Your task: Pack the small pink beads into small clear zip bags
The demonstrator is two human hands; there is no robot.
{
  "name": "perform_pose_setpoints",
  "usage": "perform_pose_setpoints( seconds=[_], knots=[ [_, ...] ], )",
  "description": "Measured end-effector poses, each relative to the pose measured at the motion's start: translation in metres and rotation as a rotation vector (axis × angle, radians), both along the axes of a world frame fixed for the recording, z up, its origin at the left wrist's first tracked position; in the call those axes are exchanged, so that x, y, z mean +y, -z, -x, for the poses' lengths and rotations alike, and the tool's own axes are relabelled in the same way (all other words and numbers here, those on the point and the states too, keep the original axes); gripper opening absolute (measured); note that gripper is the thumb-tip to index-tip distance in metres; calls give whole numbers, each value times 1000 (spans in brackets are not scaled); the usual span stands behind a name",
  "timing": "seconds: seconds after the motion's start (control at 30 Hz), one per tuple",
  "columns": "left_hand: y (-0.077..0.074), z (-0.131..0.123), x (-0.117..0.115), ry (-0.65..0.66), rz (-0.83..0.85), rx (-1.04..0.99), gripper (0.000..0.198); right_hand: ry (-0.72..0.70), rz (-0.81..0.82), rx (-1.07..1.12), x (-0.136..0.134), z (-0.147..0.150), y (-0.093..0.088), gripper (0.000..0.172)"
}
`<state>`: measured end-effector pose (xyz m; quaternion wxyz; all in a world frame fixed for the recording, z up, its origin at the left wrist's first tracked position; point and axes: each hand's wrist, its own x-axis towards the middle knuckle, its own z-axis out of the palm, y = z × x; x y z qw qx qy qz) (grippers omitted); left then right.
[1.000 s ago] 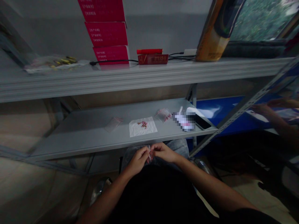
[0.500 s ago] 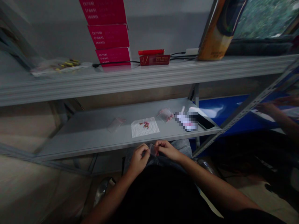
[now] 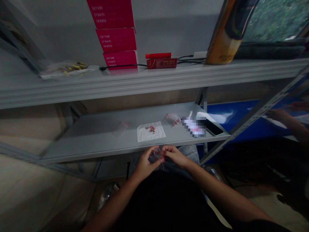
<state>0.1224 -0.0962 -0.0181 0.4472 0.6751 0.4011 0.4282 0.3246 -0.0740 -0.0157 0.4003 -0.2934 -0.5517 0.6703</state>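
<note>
Over my lap, just below the front edge of the lower shelf (image 3: 96,151), a small clear plastic bag (image 3: 157,153) is between my hands. My right hand (image 3: 175,155) pinches it from the right side. Thumb and fingers of my left hand (image 3: 146,163) curve around it from the left, touching its edges. On the shelf in front lies a white sheet (image 3: 143,134) with several small red and brownish pieces (image 3: 152,129) on it. A flat clear zip bag (image 3: 121,129) is left of the sheet. Another zip bag with reddish pieces (image 3: 174,120) lies right of it.
A phone (image 3: 213,127) lies at the shelf's right end beside a blurred-out item (image 3: 194,125). Pink boxes (image 3: 120,40), a dark red box (image 3: 161,63), a tall can (image 3: 223,42) and a bag of yellowish pieces (image 3: 74,67) stand on the upper shelf. Another person's hand (image 3: 277,116) is at right.
My left hand has gone from a tight pinch to a wider curve, its thumb reaching right under the bag. My right hand stays at the bag.
</note>
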Motion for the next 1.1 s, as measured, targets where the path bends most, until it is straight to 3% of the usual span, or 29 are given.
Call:
perform_pose_setpoints(
  seconds=[0.13,0.23,0.3,0.43,0.63,0.87,1.1],
  knots=[
    [-4,0,2,-20,160,-90,44,48,-86,3,-4,-2,-8,25],
    [-5,0,2,-61,267,-134,49,52,-257,-139,-10,-4,-16,29],
    [-3,-1,2,-28,330,-182,54,61,-386,-263,-13,-5,-19,20],
    [6,-2,3,2,420,-261,52,120,-479,-325,-13,-3,-16,25],
    [9,-2,4,-34,411,-280,51,167,-459,-306,-10,-3,-9,25],
    [3,-2,3,-88,362,-223,48,132,-472,-324,-13,-2,-18,21],
    [2,-2,2,107,287,-93,45,16,-493,-392,-14,-3,-10,26]
  ],
)
